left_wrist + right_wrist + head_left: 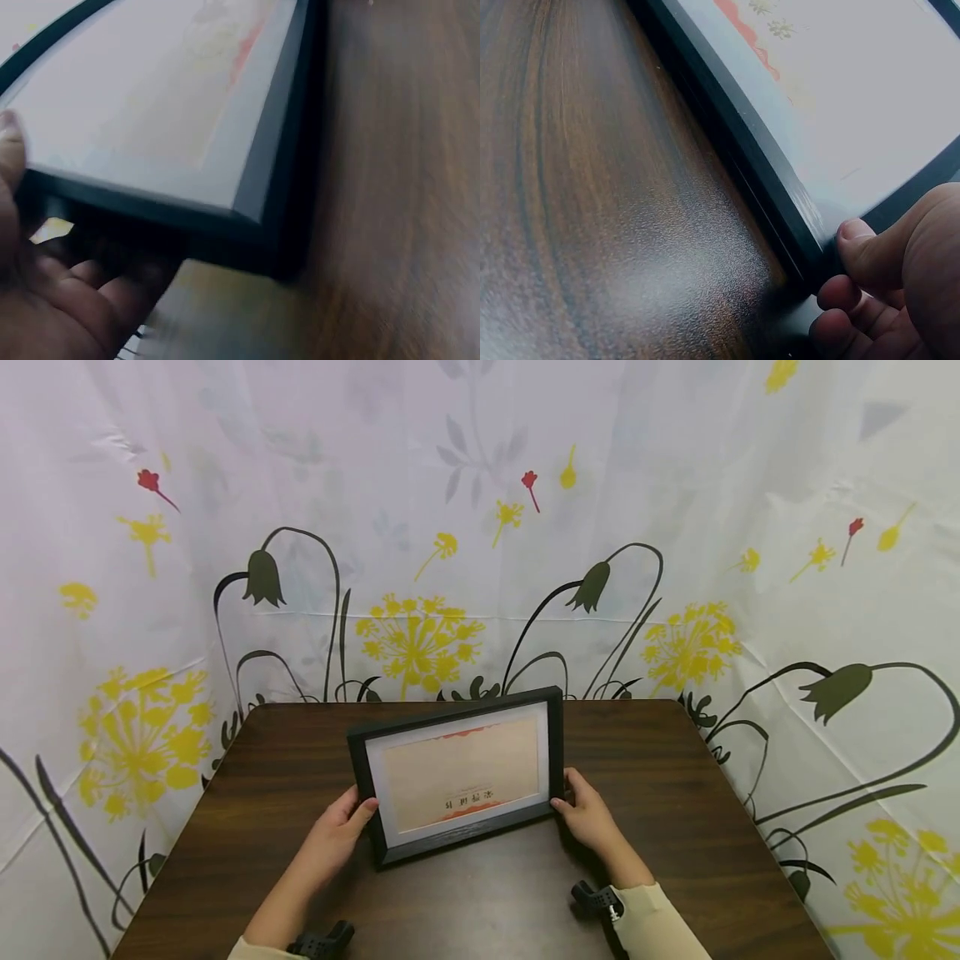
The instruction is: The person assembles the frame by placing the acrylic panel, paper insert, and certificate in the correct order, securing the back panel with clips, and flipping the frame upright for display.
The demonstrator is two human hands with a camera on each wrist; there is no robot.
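A black picture frame is held up tilted over the table, its right side higher than its left in the head view. Inside it, a white mat surrounds a cream certificate with orange-red edges, its printed characters upside down. My left hand grips the frame's left side, thumb on the front and fingers behind, as the left wrist view also shows. At the lower right corner my right hand pinches the frame, its thumb on the front edge and the other fingers curled beneath.
The dark wood-grain table extends around the frame on all sides. A white curtain printed with flowers hangs behind and beside it. Black camera mounts sit on both wrists, by the cream sleeves.
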